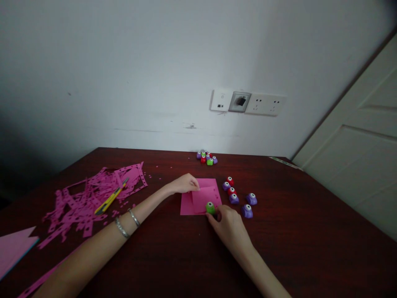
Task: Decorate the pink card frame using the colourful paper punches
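A square of pink paper (186, 205) lies on the dark red table, with a smaller pink piece (203, 198) over it that has several small punched holes near its right side. My left hand (186, 183) is closed, pinching the upper left corner of the smaller pink paper. At the paper's lower right, my right hand (228, 221) has its fingers closed around a green craft punch (210, 207) set at the paper's edge. Close by on the right are several purple and red craft punches (233, 198).
Pink paper scraps (83, 203) spread over the table's left side, with a yellow utility knife (111, 198) on them. More craft punches (207, 158) cluster near the wall. Pink sheets (15, 248) lie at the left edge; wall sockets (265, 104) are above the table.
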Action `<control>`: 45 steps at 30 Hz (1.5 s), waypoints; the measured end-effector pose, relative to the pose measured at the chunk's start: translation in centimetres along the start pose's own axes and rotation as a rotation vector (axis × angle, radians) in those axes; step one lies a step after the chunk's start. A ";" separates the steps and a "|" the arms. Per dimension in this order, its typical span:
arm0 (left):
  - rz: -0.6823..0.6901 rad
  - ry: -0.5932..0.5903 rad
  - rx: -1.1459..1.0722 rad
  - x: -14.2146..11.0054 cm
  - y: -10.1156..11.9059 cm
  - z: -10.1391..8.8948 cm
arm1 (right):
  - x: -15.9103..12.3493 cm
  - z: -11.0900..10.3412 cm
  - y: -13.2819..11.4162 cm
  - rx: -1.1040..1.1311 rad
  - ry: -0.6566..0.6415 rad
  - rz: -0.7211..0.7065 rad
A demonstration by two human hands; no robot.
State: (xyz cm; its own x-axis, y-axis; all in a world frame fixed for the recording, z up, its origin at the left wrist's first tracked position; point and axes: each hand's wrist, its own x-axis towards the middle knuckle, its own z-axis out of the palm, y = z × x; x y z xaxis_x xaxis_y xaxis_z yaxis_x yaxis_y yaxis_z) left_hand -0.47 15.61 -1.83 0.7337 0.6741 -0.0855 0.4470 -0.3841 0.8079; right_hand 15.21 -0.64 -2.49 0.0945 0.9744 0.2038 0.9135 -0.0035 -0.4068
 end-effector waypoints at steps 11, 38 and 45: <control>0.135 -0.023 0.419 -1.3 1.5 0.1 | 0.7 0.5 2.0 0.184 0.021 -0.059; 0.151 -0.115 0.394 -0.9 1.5 0.5 | 0.3 0.4 0.9 0.292 -0.046 -0.118; 0.154 -0.115 0.385 -0.9 1.5 0.4 | 0.5 0.1 1.1 0.318 -0.048 -0.122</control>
State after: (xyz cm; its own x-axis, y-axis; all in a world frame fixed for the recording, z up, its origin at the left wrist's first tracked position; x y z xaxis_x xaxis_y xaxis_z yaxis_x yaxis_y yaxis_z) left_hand -0.28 14.17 -0.74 0.8496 0.5237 -0.0630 0.4699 -0.6972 0.5413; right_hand 16.21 -0.18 -2.88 -0.0337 0.9728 0.2291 0.7468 0.1768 -0.6411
